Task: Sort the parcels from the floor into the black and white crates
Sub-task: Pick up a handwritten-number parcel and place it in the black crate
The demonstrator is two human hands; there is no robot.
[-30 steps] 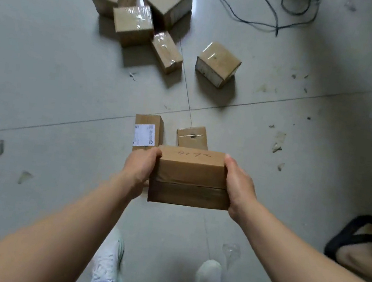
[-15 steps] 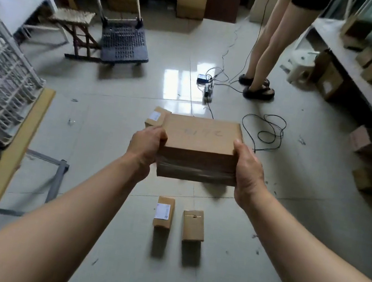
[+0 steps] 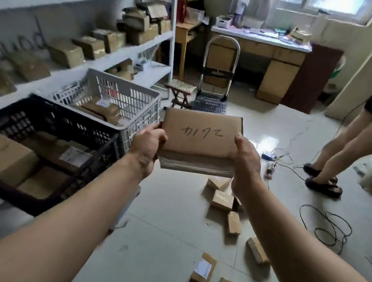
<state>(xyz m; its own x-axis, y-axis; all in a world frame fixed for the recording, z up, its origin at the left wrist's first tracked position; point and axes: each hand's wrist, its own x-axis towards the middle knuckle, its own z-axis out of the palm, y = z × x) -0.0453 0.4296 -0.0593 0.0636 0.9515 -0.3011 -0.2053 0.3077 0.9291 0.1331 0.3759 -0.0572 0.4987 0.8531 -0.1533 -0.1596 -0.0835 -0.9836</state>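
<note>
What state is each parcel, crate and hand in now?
Brown cardboard parcel with handwriting: held up between both hands.
Black plastic crate: partly filled with parcels.
White plastic crate: holds a few parcels.
Small brown parcels on the floor: scattered, not yet sorted.
Left hand: grips the parcel's left end.
Right hand: grips its right end.

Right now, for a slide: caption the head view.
Left hand and right hand hold a parcel near the black crate and white crate.

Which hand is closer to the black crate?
Left. The left hand grips the parcel on its left side, just right of the black crate. The right hand grips the parcel's other side, farther from the crate.
</note>
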